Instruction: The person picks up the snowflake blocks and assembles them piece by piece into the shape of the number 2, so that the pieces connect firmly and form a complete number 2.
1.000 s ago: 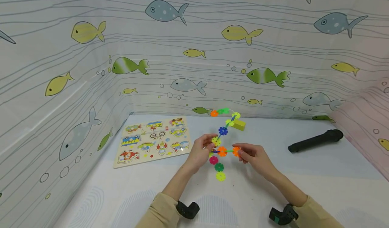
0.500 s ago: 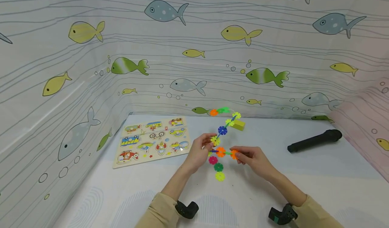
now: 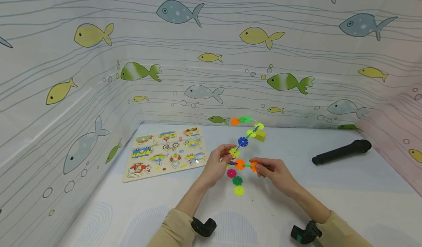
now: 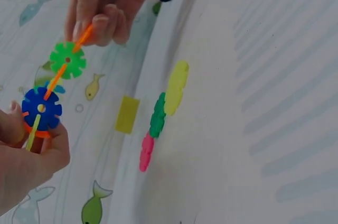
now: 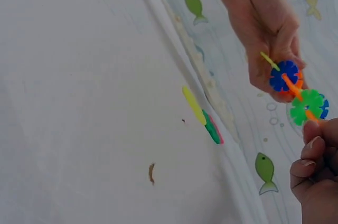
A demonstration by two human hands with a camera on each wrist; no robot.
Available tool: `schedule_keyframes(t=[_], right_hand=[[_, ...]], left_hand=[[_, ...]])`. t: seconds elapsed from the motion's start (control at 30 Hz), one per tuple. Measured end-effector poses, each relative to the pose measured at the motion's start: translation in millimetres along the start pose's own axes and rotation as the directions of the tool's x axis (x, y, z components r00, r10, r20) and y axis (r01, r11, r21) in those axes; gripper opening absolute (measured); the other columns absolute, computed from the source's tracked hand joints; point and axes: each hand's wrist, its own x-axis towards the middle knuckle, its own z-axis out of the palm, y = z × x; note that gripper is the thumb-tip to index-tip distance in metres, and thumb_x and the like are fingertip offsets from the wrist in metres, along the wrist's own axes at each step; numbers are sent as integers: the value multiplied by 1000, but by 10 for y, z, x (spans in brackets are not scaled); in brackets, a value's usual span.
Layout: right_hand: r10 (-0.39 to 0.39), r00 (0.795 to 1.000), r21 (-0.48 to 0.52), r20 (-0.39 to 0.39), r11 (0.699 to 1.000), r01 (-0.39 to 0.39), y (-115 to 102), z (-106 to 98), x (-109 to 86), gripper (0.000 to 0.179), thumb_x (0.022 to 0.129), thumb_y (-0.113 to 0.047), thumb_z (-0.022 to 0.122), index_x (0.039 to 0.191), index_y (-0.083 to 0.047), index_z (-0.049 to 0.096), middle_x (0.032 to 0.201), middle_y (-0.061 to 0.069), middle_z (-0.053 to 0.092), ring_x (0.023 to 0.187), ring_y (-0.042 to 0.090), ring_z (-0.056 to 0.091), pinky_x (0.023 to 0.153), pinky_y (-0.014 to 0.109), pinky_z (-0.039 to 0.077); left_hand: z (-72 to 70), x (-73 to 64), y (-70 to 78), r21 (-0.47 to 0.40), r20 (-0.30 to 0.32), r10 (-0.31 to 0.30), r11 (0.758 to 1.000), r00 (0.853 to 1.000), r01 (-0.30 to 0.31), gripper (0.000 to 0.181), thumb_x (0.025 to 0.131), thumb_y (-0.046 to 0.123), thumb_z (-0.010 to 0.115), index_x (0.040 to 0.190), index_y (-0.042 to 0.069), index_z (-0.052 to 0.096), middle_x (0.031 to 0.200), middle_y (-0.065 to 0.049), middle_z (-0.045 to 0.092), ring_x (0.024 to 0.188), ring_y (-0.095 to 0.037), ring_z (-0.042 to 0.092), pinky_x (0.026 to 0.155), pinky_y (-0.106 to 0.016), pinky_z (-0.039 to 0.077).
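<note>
A chain of interlocking plastic snowflake discs [image 3: 243, 141] is held up between both hands, its upper part curving away to the back. My left hand [image 3: 215, 167] grips it near a blue disc [image 4: 41, 109], with a yellow disc [image 3: 234, 152] just above the fingers. Thumb and fingers of my right hand [image 3: 278, 173] pinch an orange disc [image 3: 253, 167] at the end of a side branch. Between the hands, that branch shows another orange disc [image 3: 240, 164] and a green one [image 4: 67, 60]. Part of the chain is hidden behind the left fingers.
Below the hands, a pink disc [image 3: 232, 173], a green disc [image 3: 237, 180] and a yellow disc [image 3: 239, 190] lie in a row on the table. A yellow block [image 3: 260, 135] sits behind the chain. Left is a wooden vehicle puzzle board [image 3: 166, 153]; right, a black microphone [image 3: 341, 152].
My right hand has shifted slightly left with the orange disc. The chain's upper end has swung a little to the right. My left hand has hardly moved.
</note>
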Motion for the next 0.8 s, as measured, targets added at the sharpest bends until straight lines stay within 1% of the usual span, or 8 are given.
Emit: schedule_keyframes(t=[0.2,0.33,0.43,0.5,0.6,0.73,0.8], right_hand=[[-40,999,-28,-20,999,39,-32,28,-11,32,102,-15,57,129,1,64,89,24,63,78,36,56,65,31,51],[-50,998,-25,-32,998,49,-70,51,-9,32,102,-13,57,129,2,64,90,24,62,78,33,57,66,30,52],[-51,998,-29,-45,998,49,-80,62,-10,31,101,-14,59,128,0,64,87,19,62,77,34,57,66,30,52],[-47,997,-38,-54,998,45,-80,67,-13,32,100,-16,61,129,-3,64,85,13,62,78,34,57,67,29,53],[-31,996,-47,-80,999,27,-78,79,-13,36,96,-20,68,130,-8,64,84,6,60,76,28,58,66,26,51],[-1,995,-44,-99,999,-3,-71,91,-11,43,92,-22,73,132,-8,63,85,5,58,76,18,57,67,22,50],[12,995,-45,-99,999,-17,-69,94,-7,46,90,-22,75,132,-7,63,87,5,59,77,17,58,68,21,51]], left_hand=[[4,-16,10,0,-1,6,1000,1000,-6,36,104,2,45,138,6,55,127,-12,58,109,-22,57,101,-35,50],[-13,-14,27,-5,-14,17,1000,1000,-17,36,104,1,45,138,6,55,128,-13,58,110,-24,58,102,-37,50],[-18,-4,27,-4,-23,8,1000,1000,-8,37,104,0,45,138,6,55,130,-12,57,112,-24,56,103,-36,49],[-17,1,30,0,-32,1,1000,1000,-1,37,103,0,45,138,6,55,129,-12,58,112,-23,55,102,-36,50],[-19,5,32,-1,-44,-8,1000,999,8,37,103,0,46,138,6,56,128,-12,58,112,-23,55,101,-35,50],[-23,4,36,-3,-58,-20,1000,998,20,37,103,0,46,136,8,57,127,-12,59,112,-23,55,101,-35,51],[-31,6,44,-7,-61,-25,1000,998,24,37,102,0,46,136,9,58,127,-11,59,112,-23,55,100,-35,51]])
